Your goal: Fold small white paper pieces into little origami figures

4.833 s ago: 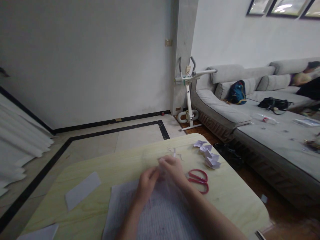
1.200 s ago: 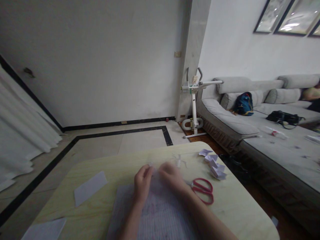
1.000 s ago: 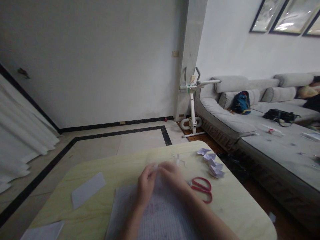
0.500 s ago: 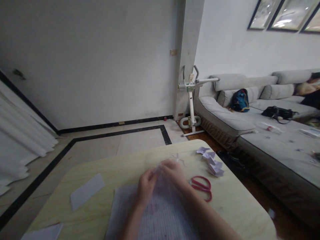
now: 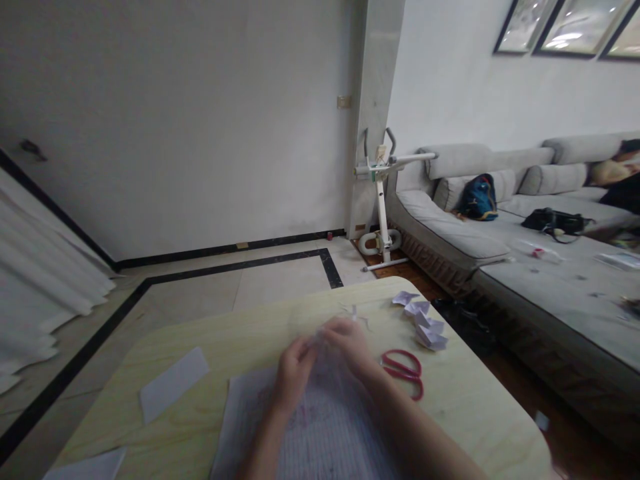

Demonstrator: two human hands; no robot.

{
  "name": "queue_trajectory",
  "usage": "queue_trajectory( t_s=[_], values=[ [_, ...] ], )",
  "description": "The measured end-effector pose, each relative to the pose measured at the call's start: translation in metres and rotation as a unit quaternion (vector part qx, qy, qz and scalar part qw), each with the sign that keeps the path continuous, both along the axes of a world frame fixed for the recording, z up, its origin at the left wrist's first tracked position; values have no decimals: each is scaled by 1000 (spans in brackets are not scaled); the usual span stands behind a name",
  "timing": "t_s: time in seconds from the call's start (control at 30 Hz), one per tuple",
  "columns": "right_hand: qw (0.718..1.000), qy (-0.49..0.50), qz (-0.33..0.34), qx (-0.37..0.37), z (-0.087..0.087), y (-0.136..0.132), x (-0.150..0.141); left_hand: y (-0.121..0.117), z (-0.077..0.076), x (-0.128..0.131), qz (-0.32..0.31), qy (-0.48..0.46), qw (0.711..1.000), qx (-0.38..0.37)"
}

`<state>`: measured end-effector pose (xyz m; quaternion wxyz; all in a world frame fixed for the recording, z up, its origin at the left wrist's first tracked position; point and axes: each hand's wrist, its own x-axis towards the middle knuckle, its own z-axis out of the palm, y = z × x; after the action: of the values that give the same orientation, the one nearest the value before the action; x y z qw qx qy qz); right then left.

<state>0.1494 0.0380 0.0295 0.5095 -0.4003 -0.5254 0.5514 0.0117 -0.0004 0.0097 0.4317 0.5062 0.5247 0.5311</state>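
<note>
My left hand (image 5: 295, 367) and my right hand (image 5: 346, 343) meet over the far part of a lined, written-on sheet (image 5: 320, 433). Their fingers are pinched together around a small piece of pale paper (image 5: 319, 335), mostly covered by the fingers and blurred. Just beyond my right hand lie thin paper scraps (image 5: 355, 311). To its right are red-handled scissors (image 5: 403, 365), their blades largely hidden by my right arm. Several folded white paper shapes (image 5: 425, 323) stand in a row near the table's far right corner.
A white paper piece (image 5: 174, 385) lies on the left of the wooden table (image 5: 480, 413), with another paper (image 5: 89, 465) at the near left edge. Beyond stand an exercise machine (image 5: 383, 200) and a grey sofa (image 5: 460, 240) with bags. A person (image 5: 623, 175) is at the far right.
The view has shifted very slightly. Both hands stay together in nearly the same place, still pinching the small paper; nothing on the table has visibly moved.
</note>
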Motion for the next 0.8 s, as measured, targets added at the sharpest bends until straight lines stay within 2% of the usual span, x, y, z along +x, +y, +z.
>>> queue_trajectory(
  t_s=[0.27,0.37,0.53,0.67,0.8],
  values=[
    [997,12,-38,-63,-6,3,-4,0,-7,1,-19,-15,999,-28],
    [997,4,-44,-58,-7,4,-4,-1,-9,1,-17,-18,999,-28],
    [997,-4,-67,-46,-6,3,-3,-4,-4,2,-41,-24,998,-39],
    [996,-8,-79,-50,-8,4,-5,-6,-1,3,-20,-1,999,-41],
    [997,-18,-52,-54,-7,4,-7,-5,-2,0,1,-3,999,-40]
  ],
)
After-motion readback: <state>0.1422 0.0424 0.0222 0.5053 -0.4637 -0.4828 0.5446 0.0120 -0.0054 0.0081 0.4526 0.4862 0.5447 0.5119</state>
